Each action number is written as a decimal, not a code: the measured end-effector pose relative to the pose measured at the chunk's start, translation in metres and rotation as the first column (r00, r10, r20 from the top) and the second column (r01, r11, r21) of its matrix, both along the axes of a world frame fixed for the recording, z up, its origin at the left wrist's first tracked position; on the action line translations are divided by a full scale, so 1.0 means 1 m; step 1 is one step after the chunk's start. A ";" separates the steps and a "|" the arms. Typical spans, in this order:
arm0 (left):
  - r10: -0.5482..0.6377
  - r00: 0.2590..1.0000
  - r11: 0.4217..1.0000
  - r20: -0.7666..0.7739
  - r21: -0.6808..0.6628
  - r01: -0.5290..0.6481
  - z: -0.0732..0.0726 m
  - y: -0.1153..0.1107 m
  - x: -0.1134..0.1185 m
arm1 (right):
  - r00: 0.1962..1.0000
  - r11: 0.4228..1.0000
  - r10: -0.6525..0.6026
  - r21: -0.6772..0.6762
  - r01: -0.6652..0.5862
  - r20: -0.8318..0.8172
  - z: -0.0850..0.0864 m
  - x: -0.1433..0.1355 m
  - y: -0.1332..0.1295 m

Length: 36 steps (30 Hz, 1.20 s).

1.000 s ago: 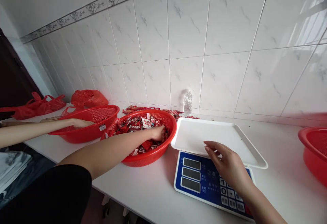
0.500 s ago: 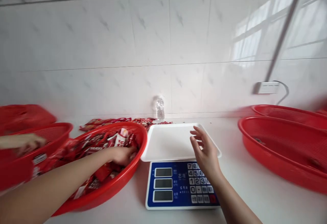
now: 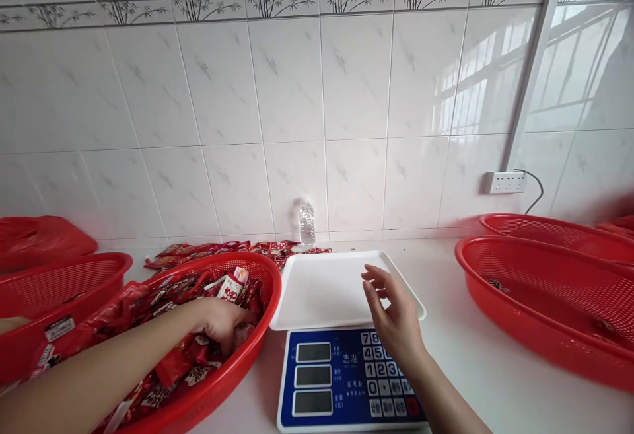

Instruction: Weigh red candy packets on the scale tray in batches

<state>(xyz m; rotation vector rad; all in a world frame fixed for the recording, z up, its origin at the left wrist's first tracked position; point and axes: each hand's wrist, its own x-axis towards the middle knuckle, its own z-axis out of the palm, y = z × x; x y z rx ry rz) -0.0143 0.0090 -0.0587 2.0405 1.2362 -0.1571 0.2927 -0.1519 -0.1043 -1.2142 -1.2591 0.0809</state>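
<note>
My left hand (image 3: 224,323) reaches down into a red plastic basket (image 3: 271,274) heaped with small wrapped packets (image 3: 171,362). Its fingers are curled around a small packet (image 3: 242,335) against the basket's right side; their tips are partly hidden. Over the front of a white weighing tray (image 3: 317,289) hangs my right hand (image 3: 393,318), open, thumb and fingers apart, holding nothing. Beneath its wrist is the blue keypad panel of a digital scale (image 3: 349,381), whose right keys are partly covered. The scale's three displays look dark.
Red baskets (image 3: 535,315) stand on the right, with a few small items in the nearest. Another red basket (image 3: 99,263) is at left, a co-worker's arm (image 3: 12,324) at its edge. Packets (image 3: 222,247) and a clear bottle (image 3: 307,224) lie along the wall below a socket (image 3: 506,183).
The view has tilted up a little. My left hand has drawn slightly back within the basket, its fingers more curled. The co-worker's hand has slid mostly out of view; my right hand stays open.
</note>
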 end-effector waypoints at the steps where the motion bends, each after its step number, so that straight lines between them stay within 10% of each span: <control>1: -0.010 0.999 1.000 -0.032 -0.013 0.009 0.000 -0.001 -0.001 | 1.000 1.000 0.007 -0.010 -0.007 0.003 -0.001 0.000 0.000; 8: -0.006 0.998 0.999 -0.062 0.048 0.009 0.025 -0.016 0.001 | 1.000 0.999 -0.009 -0.050 0.008 -0.015 -0.008 0.001 -0.003; 16: 0.110 0.937 0.983 0.333 0.101 -0.152 0.062 -0.020 -0.004 | 1.000 0.998 -0.002 -0.068 0.001 -0.014 -0.013 0.002 -0.002; 25: 0.226 0.850 0.932 0.476 0.147 -0.331 0.067 -0.012 -0.001 | 1.000 0.995 0.004 -0.102 -0.005 -0.012 -0.015 -0.001 -0.004; 36: 0.251 0.614 0.951 0.748 -0.071 -0.302 0.062 -0.027 0.087 | 0.999 0.997 0.016 -0.072 -0.014 0.031 -0.013 0.001 -0.005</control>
